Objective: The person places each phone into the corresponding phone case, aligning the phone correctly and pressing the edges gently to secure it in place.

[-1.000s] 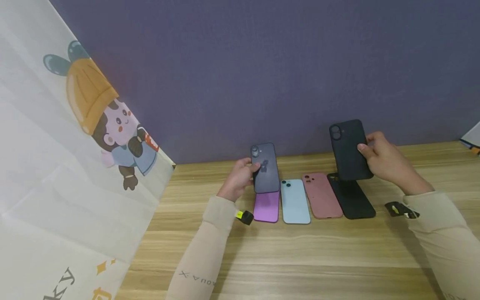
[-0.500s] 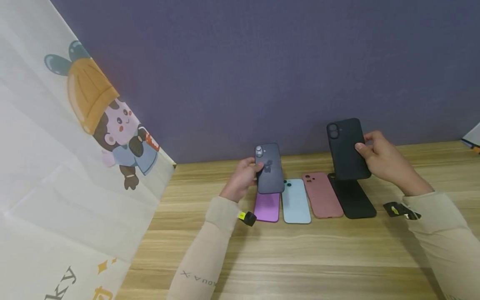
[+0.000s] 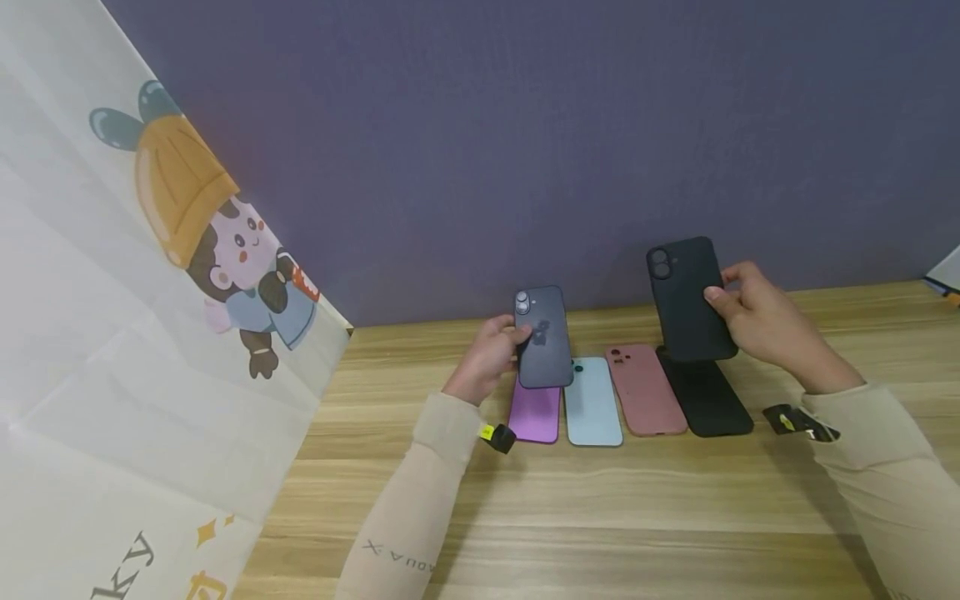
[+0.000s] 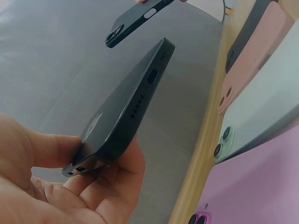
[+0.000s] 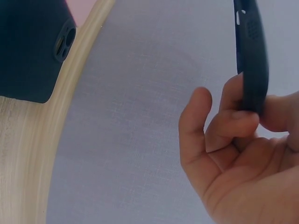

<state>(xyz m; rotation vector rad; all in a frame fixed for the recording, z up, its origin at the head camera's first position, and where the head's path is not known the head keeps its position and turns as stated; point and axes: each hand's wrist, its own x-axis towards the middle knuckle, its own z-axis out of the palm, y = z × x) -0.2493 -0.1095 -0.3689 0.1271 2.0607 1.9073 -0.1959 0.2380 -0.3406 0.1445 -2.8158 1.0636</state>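
Note:
My left hand pinches a dark smartphone by its left edge, thumb over its back, which carries two camera lenses and a logo. That phone is tilted up above the table, its port end showing in the left wrist view. On the other side, my right hand grips a black phone case along its right edge. The case has a camera cutout at its upper left, and it stands raised, back toward the head camera. Edge-on, the case appears between thumb and fingers in the right wrist view.
Below the hands a row lies on the wooden table: a purple phone, a light blue phone, a pink phone case and another black case. A blue-grey panel rises behind; a printed white sheet hangs left.
My left hand has moved slightly right with the smartphone, covering more of the light blue phone's top. My right hand has shifted a little left with the black phone case.

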